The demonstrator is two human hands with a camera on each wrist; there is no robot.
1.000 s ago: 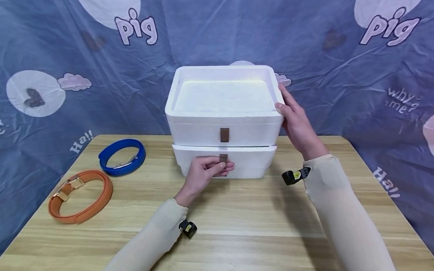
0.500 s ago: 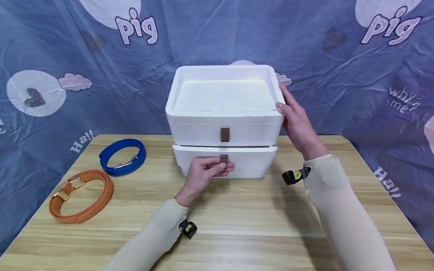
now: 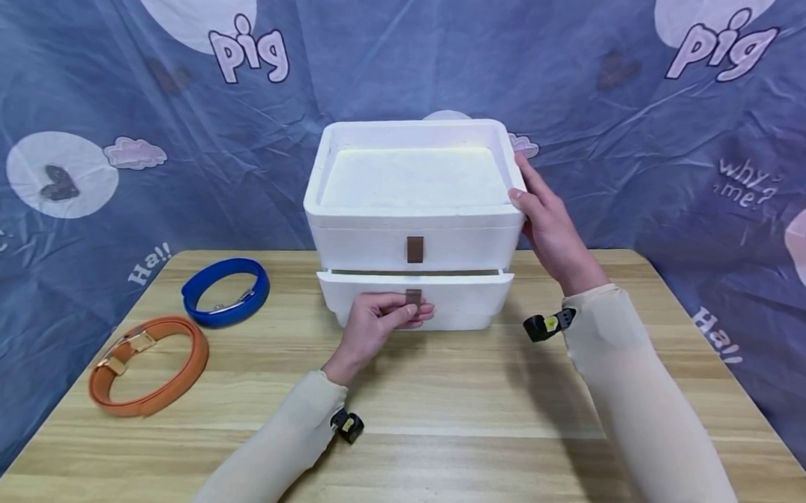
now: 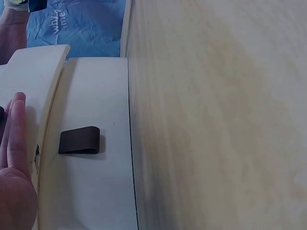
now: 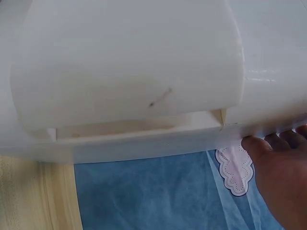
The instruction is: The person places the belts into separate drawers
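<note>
A white box unit with drawers (image 3: 356, 242) stands at the back of the table. One drawer (image 3: 464, 303), beneath the top one, is pulled out slightly, leaving a narrow gap above its front. My left hand (image 3: 373, 321) pinches this drawer's brown tab (image 3: 413, 297) between thumb and fingers. In the left wrist view, another white front with a brown tab (image 4: 79, 140) lies between that drawer and the wood. My right hand (image 3: 549, 228) grips the unit's upper right rim, thumb on top; its fingertips are partly hidden behind the side. The right wrist view shows the unit's white side (image 5: 129, 62).
Left of the unit lie a coiled blue belt (image 3: 259, 294) and, nearer the front, a coiled orange belt (image 3: 199, 355) with a gold buckle. A brown tab (image 3: 414, 250) marks the top drawer. Behind the wooden table (image 3: 476, 435) hangs a blue printed cloth (image 3: 384, 55).
The drawer that my left hand holds has come out a little, and the gap above its front has widened. My right hand stays on the rim; the belts have not moved.
</note>
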